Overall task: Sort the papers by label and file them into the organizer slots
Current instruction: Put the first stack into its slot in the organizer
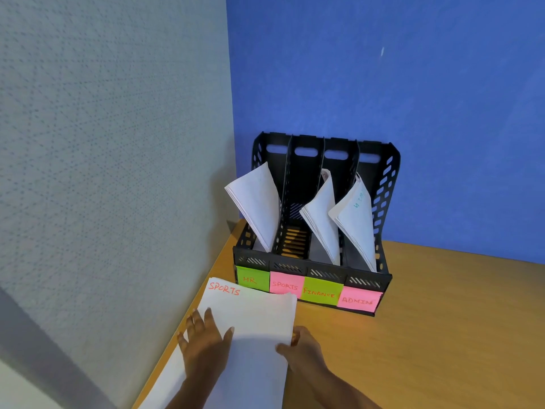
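My left grip (203, 346) lies spread flat, steadying white SPORTS paper stack (253, 314) | my right grip (300, 346) pinches its edge for lifting

Papers (250, 326) on desk (442, 320), just before organizer (312, 219) in corner.

Two bare hands are seen, and nothing is shown to be worn over the wrists. The left hand (203, 346) is followed by a bare left forearm (188, 392), which is cut off by the lower edge of the view. A thin, pale ring (193, 321) is worn on one finger of this hand; its material cannot be made out. The right hand (303, 351) is likewise followed by a bare right forearm (345, 388). A small orange-gold spot (295, 338) is seen at its fingers; whether it is a ring or a nail cannot be told.
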{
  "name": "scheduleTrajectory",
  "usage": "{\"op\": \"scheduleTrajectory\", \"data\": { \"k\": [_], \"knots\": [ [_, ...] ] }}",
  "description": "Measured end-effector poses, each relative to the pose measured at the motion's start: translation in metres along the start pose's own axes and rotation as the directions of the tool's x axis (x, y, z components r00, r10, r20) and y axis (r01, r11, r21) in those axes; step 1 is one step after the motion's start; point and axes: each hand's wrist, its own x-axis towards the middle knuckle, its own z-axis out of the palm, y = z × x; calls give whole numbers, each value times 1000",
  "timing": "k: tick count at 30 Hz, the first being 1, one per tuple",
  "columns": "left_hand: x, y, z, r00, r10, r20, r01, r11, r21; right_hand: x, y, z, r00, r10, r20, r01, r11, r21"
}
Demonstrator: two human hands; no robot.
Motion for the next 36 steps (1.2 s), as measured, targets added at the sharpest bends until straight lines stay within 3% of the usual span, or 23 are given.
{"op": "scheduleTrajectory", "data": {
  "k": [5,15,22,25,29,36],
  "knots": [
    [1,1,5,999,22,-36,-22,1000,18,1,-1,8,995,90,39,-93,991,93],
    [1,0,8,997,31,-69,-31,999,-6,-1,-5,16,997,-17,81,25,994,-108],
    [-1,2,0,997,17,-70,-21,997,-67,-4,-13,19,994,-50,101,56,997,-54],
    [-6,8,-18,975,-94,-201,33,958,-286,-9,-23,9,991,-98,95,96,995,33],
    [-7,22,-40,969,-181,-167,55,821,-569,-19,-40,-18,969,-243,44,240,968,70],
    [0,53,-72,967,-80,-240,-99,754,-649,-33,-87,-81,902,-387,-193,416,898,141]
  ]
}}
